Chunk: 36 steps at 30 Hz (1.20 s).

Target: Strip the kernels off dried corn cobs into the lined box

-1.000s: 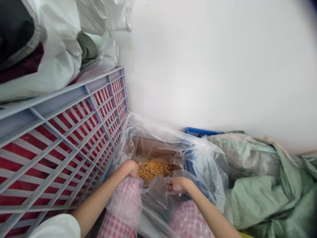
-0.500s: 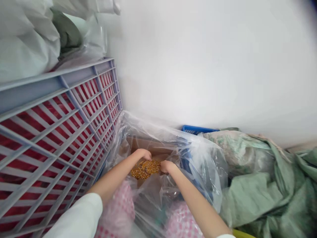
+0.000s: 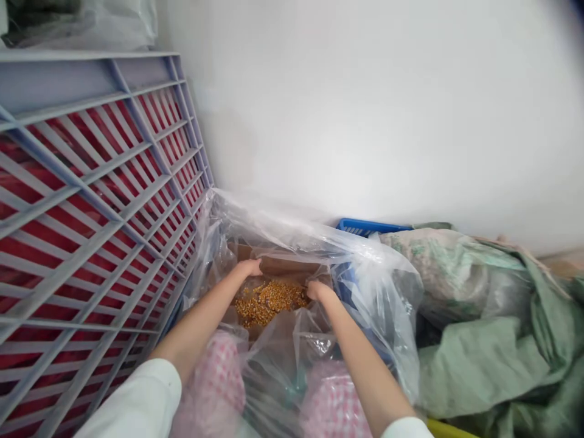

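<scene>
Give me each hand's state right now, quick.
Left hand: near the yellow kernels; open or closed cannot be told.
Right hand: beside the kernels, fingers unclear; grip cannot be told.

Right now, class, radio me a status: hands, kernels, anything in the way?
Left hand at far left of yellow kernels, right hand at their right edge; grips unclear. Kernels loose. Clear plastic bunched around them.

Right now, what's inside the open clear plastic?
Yellow kernels and brown cardboard; the left hand and right hand are beside the kernels. Anything under the kernels is covered.
</scene>
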Tool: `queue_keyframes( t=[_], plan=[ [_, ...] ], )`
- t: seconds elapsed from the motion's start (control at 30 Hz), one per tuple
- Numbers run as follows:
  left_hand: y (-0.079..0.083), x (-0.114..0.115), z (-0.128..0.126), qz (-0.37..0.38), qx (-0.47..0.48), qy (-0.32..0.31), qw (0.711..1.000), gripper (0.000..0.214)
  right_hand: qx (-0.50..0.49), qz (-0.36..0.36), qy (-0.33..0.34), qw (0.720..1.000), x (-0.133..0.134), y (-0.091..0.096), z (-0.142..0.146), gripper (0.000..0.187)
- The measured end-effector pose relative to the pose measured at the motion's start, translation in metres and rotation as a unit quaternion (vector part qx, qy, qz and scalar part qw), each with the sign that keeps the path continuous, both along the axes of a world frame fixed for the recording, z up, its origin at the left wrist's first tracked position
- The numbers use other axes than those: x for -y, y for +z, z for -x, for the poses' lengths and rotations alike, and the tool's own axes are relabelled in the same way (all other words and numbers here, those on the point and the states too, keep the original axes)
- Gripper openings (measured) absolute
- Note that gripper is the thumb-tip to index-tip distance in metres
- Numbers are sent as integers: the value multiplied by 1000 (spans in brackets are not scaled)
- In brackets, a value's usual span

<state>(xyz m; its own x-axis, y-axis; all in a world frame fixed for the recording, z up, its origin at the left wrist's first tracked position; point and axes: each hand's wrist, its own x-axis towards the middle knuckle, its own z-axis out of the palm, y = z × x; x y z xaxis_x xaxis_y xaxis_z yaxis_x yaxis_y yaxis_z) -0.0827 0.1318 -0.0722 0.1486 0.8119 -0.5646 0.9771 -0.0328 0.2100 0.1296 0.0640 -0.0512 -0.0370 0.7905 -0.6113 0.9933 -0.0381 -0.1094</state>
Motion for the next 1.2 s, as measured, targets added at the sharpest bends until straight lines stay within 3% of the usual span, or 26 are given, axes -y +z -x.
queue_keyframes(
  t=[0.1,0.17,0.27,0.33,0.4,0.43,0.5,0.57,0.6,0.67,0.73,0.9,1.03,1.1,1.2],
  plan=[
    [26,10,-14,-13,62,-2,998,28,-67,13,13,998,10,27,16,33],
    [47,24,-23,-60,112,4,992,34,-114,6,11,993,26,51,22,29],
    [82,54,-33,-140,209,17,968,50,-177,-43,-23,983,66,86,22,30],
    [105,80,-37,-154,296,5,943,42,-210,-103,-79,969,100,102,23,39],
    [123,111,-40,-166,450,65,875,36,-353,-262,-226,869,135,107,27,40],
    [130,128,-41,-162,466,102,864,38,-413,-296,-280,815,152,106,31,38],
    [137,164,-44,-151,486,157,846,42,-502,-285,-374,726,182,100,38,41],
    [136,199,-50,-77,532,153,829,35,-545,-294,-416,666,208,95,44,43],
    [133,215,-54,-30,554,141,820,40,-551,-300,-418,657,220,94,46,41],
    [125,241,-64,63,565,103,816,44,-539,-307,-401,674,239,95,46,35],
    [115,260,-75,115,563,86,813,41,-510,-297,-384,710,252,100,44,27],
    [101,283,-98,142,580,158,787,30,-469,-266,-356,763,278,109,35,30],
    [106,284,-97,117,614,228,747,31,-412,-237,-334,814,320,124,1,40],
    [109,281,-91,100,622,236,740,33,-345,-249,-375,824,358,131,-35,34],
    [111,278,-80,95,611,242,748,32,-165,-248,-542,786,432,133,-108,33]
  ],
)
